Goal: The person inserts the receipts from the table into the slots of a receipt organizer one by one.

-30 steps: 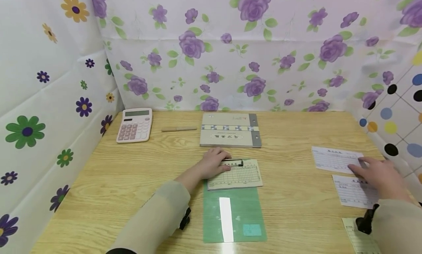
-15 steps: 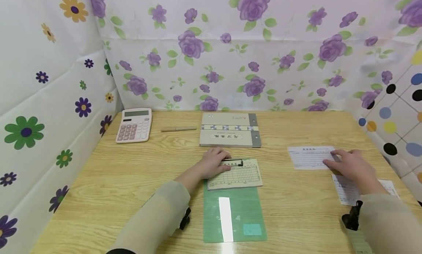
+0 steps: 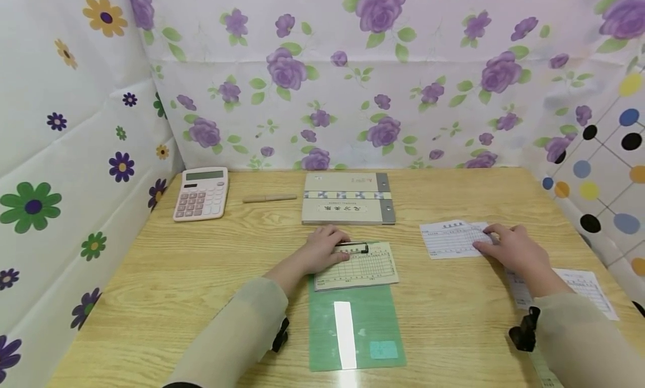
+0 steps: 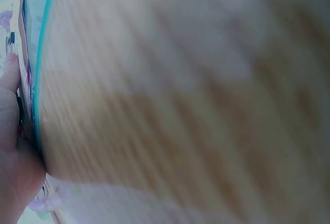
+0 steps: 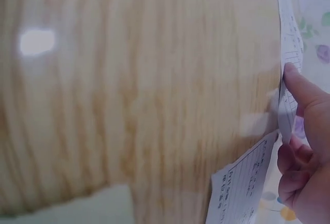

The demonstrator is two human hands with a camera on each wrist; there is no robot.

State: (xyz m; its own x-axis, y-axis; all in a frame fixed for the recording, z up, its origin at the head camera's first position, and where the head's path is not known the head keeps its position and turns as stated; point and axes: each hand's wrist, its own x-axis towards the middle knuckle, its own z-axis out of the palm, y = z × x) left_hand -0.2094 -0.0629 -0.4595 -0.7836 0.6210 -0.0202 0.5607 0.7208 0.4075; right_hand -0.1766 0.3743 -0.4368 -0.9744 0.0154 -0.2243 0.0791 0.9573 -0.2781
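Note:
My left hand (image 3: 327, 249) grips the top left of a green clipboard (image 3: 355, 329), its thumb lying over a stack of cream printed forms (image 3: 360, 270). The metal clip (image 3: 355, 248) shows beside the fingers. In the left wrist view the clipboard (image 4: 40, 54) appears edge-on next to the hand (image 4: 18, 152). Over to the right, my right hand (image 3: 519, 256) pinches the right edge of a white printed slip (image 3: 448, 239) between thumb and fingers. In the right wrist view this slip (image 5: 290, 44) bends slightly at the thumb.
A second white slip (image 3: 587, 290) lies partly under the right forearm, with a pale green form (image 3: 544, 371) nearer the front. At the back sit a ledger book (image 3: 347, 200), a wooden-looking pen (image 3: 269, 198) and a pink calculator (image 3: 201, 193). Floral cloth walls enclose the table.
My right hand has drawn the white slip leftward toward the clipboard, uncovering more of the second slip. The left hand stays in place on the clipboard.

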